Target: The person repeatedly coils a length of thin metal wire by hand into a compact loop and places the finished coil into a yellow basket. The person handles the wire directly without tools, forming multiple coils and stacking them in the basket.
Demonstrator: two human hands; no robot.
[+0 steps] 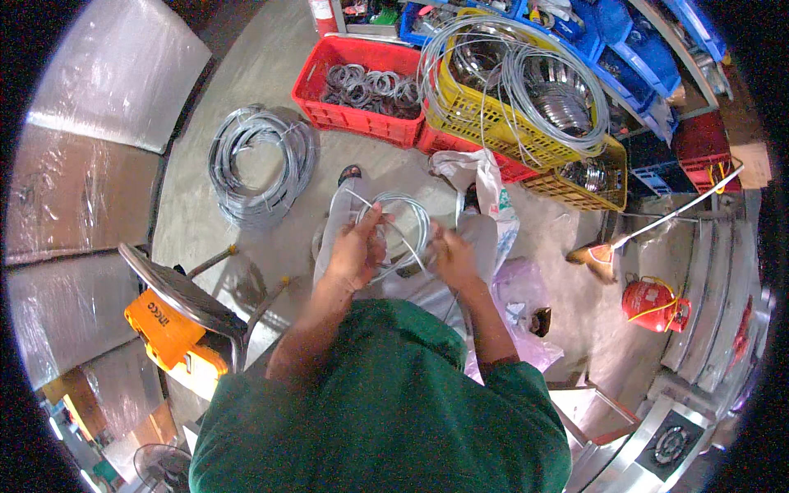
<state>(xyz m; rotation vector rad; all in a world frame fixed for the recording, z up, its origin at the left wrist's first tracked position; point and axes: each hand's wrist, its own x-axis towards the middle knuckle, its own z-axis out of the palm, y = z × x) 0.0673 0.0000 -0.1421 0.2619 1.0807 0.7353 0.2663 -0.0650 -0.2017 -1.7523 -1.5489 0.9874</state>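
Note:
Over my lap is a small coil of pale grey wire (425, 220), wound in several loops. My left hand (359, 249) is closed on the coil's left side, thumb and fingers pinching the loops. A loose end of the wire sticks out past it to the upper left, and another length slants across the middle of the ring. At the coil's right side my right hand (454, 258) has its fingers curled in against the wire. What exactly those fingertips hold is too blurred to make out.
A large wire coil (256, 167) lies on the floor ahead left. Red crate (362, 123) and yellow crate (485, 123) hold metal rings. To the right are a broom (598, 259) and a red gas cylinder (653, 304). A chair with an orange case (168, 329) stands left.

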